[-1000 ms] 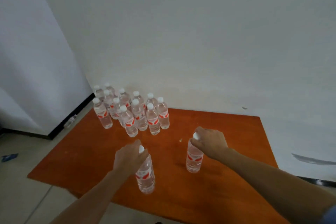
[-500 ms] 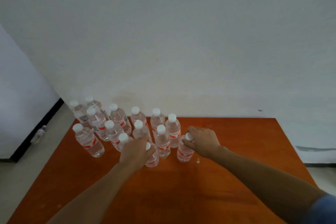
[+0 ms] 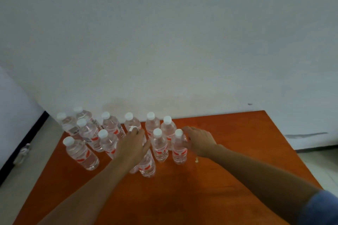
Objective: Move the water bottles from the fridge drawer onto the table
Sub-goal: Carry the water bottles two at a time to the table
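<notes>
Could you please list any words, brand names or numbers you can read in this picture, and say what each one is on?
None can be read.
Water bottles: each has a red and white label, but the print is too blurred to make out.
White caps: plain.
Table and wall: no text.

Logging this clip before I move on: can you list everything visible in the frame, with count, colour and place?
water bottles: about a dozen, clear with white caps and red labels, standing clustered at the table's far left
table: one, orange-brown, against the wall
crumb: one, pale, on the table right of the cluster
wall: white-grey, behind the table
floor: grey, left of the table
left hand: over a front bottle
right hand: against the rightmost bottle, blue sleeve
</notes>
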Tool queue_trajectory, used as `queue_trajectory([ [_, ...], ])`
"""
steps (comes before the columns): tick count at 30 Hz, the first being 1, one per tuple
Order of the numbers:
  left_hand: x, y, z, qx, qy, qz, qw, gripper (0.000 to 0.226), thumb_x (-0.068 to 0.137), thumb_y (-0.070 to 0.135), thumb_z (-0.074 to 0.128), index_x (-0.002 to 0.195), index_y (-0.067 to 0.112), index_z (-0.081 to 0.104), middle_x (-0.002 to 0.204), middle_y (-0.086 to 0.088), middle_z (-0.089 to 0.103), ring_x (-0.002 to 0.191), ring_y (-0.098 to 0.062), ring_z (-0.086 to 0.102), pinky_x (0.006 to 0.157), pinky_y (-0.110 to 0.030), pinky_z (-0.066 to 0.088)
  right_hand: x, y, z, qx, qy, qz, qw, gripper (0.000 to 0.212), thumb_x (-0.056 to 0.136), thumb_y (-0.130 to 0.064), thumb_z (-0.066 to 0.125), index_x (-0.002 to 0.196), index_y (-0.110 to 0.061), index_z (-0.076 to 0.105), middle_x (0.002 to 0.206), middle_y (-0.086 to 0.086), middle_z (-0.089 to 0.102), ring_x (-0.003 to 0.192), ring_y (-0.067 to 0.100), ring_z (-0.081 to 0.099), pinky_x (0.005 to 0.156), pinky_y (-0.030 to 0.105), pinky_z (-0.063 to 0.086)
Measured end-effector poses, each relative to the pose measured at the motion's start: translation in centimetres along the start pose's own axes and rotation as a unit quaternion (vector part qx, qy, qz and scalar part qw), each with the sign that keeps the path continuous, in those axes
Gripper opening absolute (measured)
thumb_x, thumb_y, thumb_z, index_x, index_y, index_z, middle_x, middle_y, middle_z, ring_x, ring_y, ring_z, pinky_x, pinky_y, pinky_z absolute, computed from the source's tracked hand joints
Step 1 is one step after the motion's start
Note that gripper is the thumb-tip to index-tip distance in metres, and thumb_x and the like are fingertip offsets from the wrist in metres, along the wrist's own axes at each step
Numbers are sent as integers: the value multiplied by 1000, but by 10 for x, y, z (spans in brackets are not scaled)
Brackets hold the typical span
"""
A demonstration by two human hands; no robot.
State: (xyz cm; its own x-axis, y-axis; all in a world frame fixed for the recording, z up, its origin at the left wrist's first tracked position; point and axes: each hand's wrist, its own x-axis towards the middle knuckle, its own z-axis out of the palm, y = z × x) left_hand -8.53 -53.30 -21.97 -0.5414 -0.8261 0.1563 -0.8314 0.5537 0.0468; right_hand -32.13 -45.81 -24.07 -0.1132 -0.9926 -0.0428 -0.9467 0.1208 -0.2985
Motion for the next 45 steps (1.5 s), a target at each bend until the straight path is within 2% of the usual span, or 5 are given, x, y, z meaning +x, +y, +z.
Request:
queue_trajectory([
  [8,-6,110,-27,-20,24,125,992,31,98,43,36,108,20,54,106,3,61,85,-13,60,61,-25,44,-117,66,-33,-8,15,113,993,45,94,-47,51,132,-23,50,122,-2,59,102,20,61,82,33,50],
  [16,-97,310,-26,-55,-17,336,940,29,95,47,40,99,22,54,94,3,57,80,-17,61,67,-32,52,-378,141,-56,-1,73,328,942,37,92,-46,51,123,-26,56,114,-4,62,98,17,59,81,31,50],
  [36,-365,803,-39,-107,-68,703,700,29,93,45,44,101,20,55,100,4,60,85,-20,61,66,-30,40,-899,240,-68,26,221,699,680,35,89,-46,56,118,-27,61,111,-5,67,99,16,62,76,30,45],
  [42,-438,955,-61,-133,-75,792,591,25,93,44,45,107,26,54,101,3,62,87,-20,62,72,-32,48,-1015,272,-86,31,251,774,581,33,90,-48,54,116,-30,60,111,-7,67,102,16,61,78,30,44],
  [45,-487,1015,-70,-127,-81,826,543,19,93,42,44,89,24,47,94,3,59,80,-19,60,68,-31,49,-1073,268,-82,43,277,802,527,32,91,-47,54,116,-28,60,109,-7,66,100,15,61,74,28,41],
])
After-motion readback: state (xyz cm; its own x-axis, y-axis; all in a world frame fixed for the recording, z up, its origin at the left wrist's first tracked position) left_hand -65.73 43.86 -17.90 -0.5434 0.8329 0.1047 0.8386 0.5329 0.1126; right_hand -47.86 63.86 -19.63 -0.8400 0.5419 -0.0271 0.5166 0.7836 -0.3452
